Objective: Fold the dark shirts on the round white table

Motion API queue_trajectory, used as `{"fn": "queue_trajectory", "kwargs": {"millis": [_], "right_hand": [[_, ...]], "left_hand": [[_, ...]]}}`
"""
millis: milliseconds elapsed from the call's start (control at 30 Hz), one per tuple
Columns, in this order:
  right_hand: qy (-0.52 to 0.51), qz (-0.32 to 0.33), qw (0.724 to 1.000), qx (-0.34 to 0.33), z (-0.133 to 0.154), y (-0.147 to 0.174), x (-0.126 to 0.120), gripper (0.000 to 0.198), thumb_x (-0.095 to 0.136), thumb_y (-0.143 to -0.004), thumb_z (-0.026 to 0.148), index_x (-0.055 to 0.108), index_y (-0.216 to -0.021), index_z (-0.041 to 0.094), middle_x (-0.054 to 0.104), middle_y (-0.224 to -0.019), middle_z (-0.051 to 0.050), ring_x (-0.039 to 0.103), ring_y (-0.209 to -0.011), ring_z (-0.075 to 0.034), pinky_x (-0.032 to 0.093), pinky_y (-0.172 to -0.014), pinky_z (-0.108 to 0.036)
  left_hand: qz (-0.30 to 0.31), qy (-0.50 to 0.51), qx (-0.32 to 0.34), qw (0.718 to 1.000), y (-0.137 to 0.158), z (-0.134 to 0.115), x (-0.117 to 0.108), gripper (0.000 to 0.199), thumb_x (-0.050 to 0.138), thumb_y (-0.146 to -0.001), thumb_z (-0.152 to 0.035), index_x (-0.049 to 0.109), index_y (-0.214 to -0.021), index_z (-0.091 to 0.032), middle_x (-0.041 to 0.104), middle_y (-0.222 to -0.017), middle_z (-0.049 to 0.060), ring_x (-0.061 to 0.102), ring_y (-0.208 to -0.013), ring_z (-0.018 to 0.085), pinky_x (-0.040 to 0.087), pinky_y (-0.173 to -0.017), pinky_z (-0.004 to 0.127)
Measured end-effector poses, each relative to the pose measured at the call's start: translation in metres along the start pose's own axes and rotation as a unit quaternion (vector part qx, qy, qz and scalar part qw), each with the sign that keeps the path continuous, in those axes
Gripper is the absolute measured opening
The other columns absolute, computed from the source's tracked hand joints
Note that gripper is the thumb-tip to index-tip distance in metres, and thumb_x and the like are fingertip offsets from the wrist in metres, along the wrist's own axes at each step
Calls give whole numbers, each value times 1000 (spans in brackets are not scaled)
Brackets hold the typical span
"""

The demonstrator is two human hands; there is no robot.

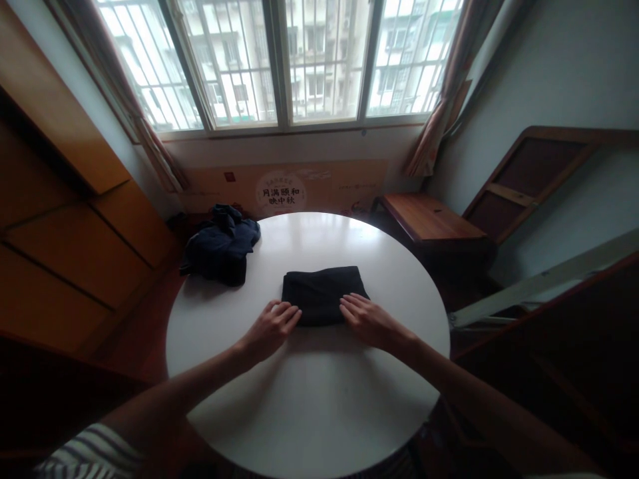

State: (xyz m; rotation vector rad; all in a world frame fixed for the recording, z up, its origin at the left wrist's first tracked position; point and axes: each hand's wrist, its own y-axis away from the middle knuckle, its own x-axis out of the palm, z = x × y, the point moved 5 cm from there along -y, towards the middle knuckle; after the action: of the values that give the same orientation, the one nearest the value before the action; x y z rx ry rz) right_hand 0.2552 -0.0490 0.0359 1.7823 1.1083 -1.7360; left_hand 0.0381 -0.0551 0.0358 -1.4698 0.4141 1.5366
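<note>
A black garment (322, 289), folded into a flat rectangle, lies near the middle of the round white table (309, 412); its exact kind cannot be made out. At its near left corner, my left hand (269, 326) is closed with the fingertips pinching the edge. My right hand (372, 322) holds the near right side, its fingers bent over the top and the thumb hidden. Toward the table's far left edge sits a crumpled heap of dark blue clothing (219, 243), apart from both hands, with part of it hanging past the rim.
Beyond the table stands a low wooden bench (434, 216) on the right, beside a leaning wooden frame (519, 183). Orange-brown cabinets (60, 266) line the left wall. A printed banner (339, 183) runs below the barred window (324, 66).
</note>
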Motion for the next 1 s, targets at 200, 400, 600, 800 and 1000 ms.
{"fn": "queue_trajectory", "kwargs": {"millis": [200, 400, 600, 800, 1000], "right_hand": [[66, 31, 994, 79, 67, -17, -7, 23, 49, -88, 6, 71, -92, 3, 69, -82, -23, 65, -76, -30, 51, -73, -44], [-91, -7, 982, 163, 35, -29, -34, 37, 47, -99, 42, 68, -84, 15, 69, -80, -11, 65, -78, -25, 48, -77, -37], [-176, 17, 929, 326, -69, -11, -12, 48, 59, -92, 49, 63, -120, 11, 69, -112, -18, 66, -102, -28, 51, -87, -36], [-377, 127, 816, 420, -95, -3, 16, 60, 68, -77, 66, 71, -96, 10, 73, -87, -13, 68, -79, -24, 51, -64, -28], [-492, 106, 756, 419, -86, 8, 21, 45, 75, -75, 57, 67, -87, 14, 71, -82, -7, 65, -73, -18, 47, -55, -23]], "left_hand": [[-41, 29, -25, 998, -28, 66, 10, 36, 52, -91, -4, 72, -112, -26, 68, -122, 9, 59, -110, 25, 47, -96, 47], [-41, 95, -49, 993, -16, 77, 29, 36, 53, -88, -5, 71, -111, -24, 68, -118, 9, 58, -112, 24, 51, -97, 46], [-60, 256, -335, 905, 17, 74, 28, 41, 53, -90, -17, 53, -132, -18, 65, -108, 12, 67, -95, 23, 57, -85, 41], [43, 610, -525, 592, 12, 63, 52, 66, 60, -90, -54, 37, -136, -11, 68, -85, 8, 70, -68, 19, 59, -64, 31], [-69, 650, -483, 583, -36, 70, 74, 71, 74, -82, -26, 32, -140, -22, 63, -117, 13, 69, -81, 18, 60, -63, 29]]}}
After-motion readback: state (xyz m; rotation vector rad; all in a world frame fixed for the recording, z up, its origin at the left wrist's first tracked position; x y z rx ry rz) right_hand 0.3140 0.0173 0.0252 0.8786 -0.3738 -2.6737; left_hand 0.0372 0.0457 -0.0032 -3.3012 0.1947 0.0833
